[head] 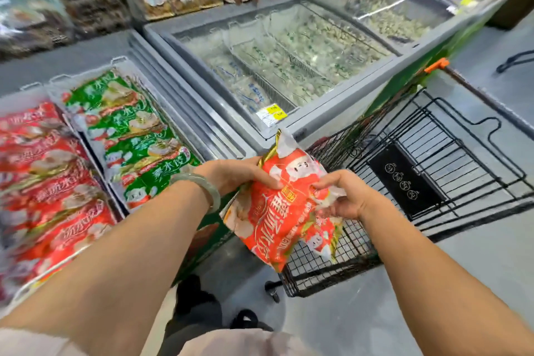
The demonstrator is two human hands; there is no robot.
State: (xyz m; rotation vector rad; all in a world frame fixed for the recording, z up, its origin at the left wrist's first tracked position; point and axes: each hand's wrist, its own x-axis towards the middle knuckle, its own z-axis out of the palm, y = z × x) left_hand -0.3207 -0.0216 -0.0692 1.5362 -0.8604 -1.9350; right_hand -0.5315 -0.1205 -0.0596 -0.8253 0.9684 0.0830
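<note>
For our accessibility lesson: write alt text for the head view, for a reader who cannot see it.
A person's left hand and right hand grip a red food bag by a black wire shopping cart. On the left, an open freezer holds red packs and green packs; a glass-lidded freezer stands beyond.

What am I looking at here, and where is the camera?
There is no machine: a person wears one wide-angle camera on the head, looking down at their own bare arms in a shop aisle. The left hand, with a bracelet on its wrist, and the right hand both grip a red bag of frozen food, held next to a black wire shopping cart. At left an open freezer holds more red bags and green bags; a glass-lidded freezer stands beside the cart.
</note>
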